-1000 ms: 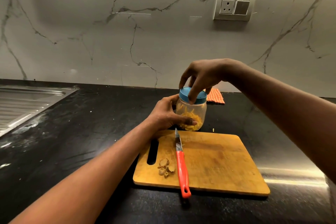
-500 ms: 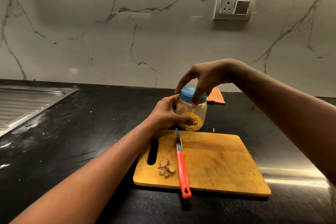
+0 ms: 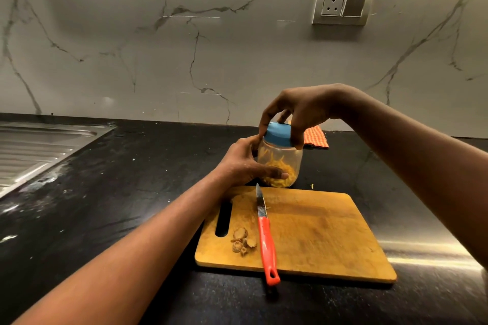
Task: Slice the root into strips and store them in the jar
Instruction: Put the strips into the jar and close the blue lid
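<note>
**Colours & patterns**

Lid: blue. Jar: clear, w/ yellow-orange strips inside. Knife: red handle, dark blade. Board: honey-brown wood. Cloth: orange check. Worktop: black, pale specks. Wall: grey-white marble, dark veins.

Left hand holds jar; right hand grips blue lid.

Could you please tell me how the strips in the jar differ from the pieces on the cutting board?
The strips are thin, long and orange-yellow; the pieces are stubby and brownish. The strips sit inside the jar under its blue lid; the pieces lie loose on the cutting board. Both are cut root.
</note>
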A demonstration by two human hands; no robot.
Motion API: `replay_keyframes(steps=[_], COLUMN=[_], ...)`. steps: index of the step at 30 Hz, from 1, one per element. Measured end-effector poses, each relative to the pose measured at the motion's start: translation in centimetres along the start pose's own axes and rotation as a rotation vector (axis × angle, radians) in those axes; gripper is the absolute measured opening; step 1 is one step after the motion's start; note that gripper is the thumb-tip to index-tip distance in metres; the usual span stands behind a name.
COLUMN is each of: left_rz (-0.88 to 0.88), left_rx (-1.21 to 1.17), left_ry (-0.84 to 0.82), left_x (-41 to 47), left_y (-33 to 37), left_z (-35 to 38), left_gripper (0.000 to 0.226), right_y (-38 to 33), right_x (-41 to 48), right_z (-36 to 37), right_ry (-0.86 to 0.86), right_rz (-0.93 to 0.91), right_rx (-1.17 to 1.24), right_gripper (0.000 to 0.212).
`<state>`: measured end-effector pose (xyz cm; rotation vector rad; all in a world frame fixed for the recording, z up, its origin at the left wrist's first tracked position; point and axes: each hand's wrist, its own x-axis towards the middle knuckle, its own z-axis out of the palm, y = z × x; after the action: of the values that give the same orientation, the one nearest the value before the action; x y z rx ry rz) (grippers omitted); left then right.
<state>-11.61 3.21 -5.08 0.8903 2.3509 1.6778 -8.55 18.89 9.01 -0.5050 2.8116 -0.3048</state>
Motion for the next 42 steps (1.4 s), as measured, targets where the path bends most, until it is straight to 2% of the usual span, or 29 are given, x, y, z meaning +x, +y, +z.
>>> replay_keyframes(steps=[6, 12, 16, 20, 23, 25, 31, 36, 42], left_rz=[0.012, 0.023, 0.035, 0.047, 0.050, 0.052, 0.046, 0.032, 0.059], left_rx=[-0.003, 0.018, 0.006, 0.015, 0.013, 0.015, -0.002, -0.027, 0.000], left_ry=[-0.017, 0.002, -0.008, 0.009, 0.007, 0.000, -0.011, -0.011, -0.014], left_x=[0.2, 0.2, 0.2, 0.2, 0.2, 0.2, 0.1, 0.3, 0.1], left_y=[-0.2, -0.4, -0.6, -0.6, -0.6, -0.5, -0.3, -0.5, -0.4], left_z=[-0.2, -0.1, -0.1, 0.0, 0.0, 0.0, 0.0, 0.0, 0.1], left_gripper=[0.079, 0.074, 0.075, 0.078, 0.072, 0.068, 0.071, 0.074, 0.068], right_y=[0.6, -0.7, -1.0, -1.1, -1.1, -1.3, -1.2, -1.4, -1.0], right_x=[-0.5, -0.1, -0.1, 1.2, 0.9, 0.4, -0.1, -0.9, -0.7], right_z=[-1.0, 0.5, 0.4, 1.8, 0.7, 0.0, -0.3, -1.6, -1.1], right_ry=[0.060, 0.027, 0.098, 0.230, 0.134, 0.074, 0.044, 0.045, -0.005], right_rz=[-0.008, 0.025, 0.154, 0.299, 0.324, 0.323, 0.210, 0.070, 0.099], right_rx=[0.086, -0.074, -0.045, -0.207, -0.077, 0.005, -0.013, -0.016, -0.063], right_gripper=[0.061, 0.060, 0.052, 0.071, 0.073, 0.068, 0.059, 0.065, 0.069])
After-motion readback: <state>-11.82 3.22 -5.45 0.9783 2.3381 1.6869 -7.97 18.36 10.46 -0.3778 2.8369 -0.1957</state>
